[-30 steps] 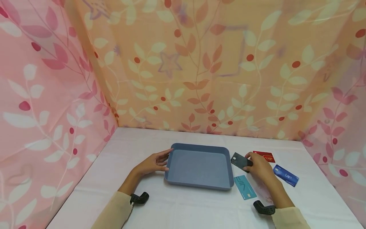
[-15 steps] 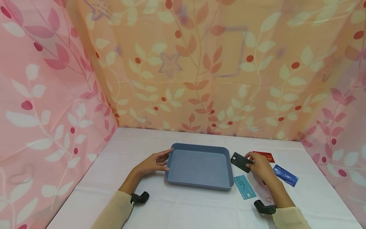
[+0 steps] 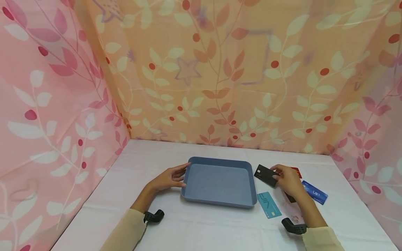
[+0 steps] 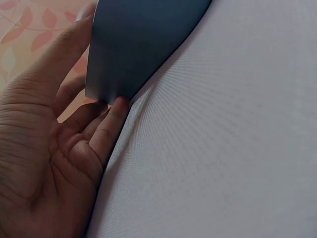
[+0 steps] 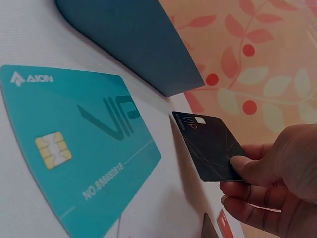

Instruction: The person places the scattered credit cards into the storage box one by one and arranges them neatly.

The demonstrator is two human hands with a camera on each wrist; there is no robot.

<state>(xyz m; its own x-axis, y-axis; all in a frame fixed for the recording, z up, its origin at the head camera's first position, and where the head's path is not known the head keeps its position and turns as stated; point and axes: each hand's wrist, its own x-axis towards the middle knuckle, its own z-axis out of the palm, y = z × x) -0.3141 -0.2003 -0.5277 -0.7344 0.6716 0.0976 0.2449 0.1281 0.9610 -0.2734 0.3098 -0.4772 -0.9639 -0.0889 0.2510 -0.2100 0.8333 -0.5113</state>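
Observation:
My right hand (image 3: pixel 287 180) pinches a black VIP card (image 3: pixel 265 175) between thumb and fingers, just right of the blue-grey tray (image 3: pixel 220 204). In the right wrist view the thumb lies on one end of the card (image 5: pixel 208 148), which is tilted above the white cloth. A teal VIP card (image 5: pixel 84 139) lies flat close to it. My left hand (image 3: pixel 168 180) rests against the tray's left side, fingers spread along it and holding nothing. In the left wrist view the fingertips touch the outer wall of the tray (image 4: pixel 133 44).
Right of the tray, a red card (image 3: pixel 296 171) is partly hidden behind the right hand. A blue VIP card (image 3: pixel 315 192) lies further right. Under the right wrist are a pale pink card (image 3: pixel 290 211) and a dark piece (image 3: pixel 289 198), mostly covered. Patterned curtains (image 3: pixel 201 87) enclose the table.
The right hand has shifted slightly up and right with the black card, now covering more of the red card. A dark piece shows more under its wrist. Left hand and tray stay put.

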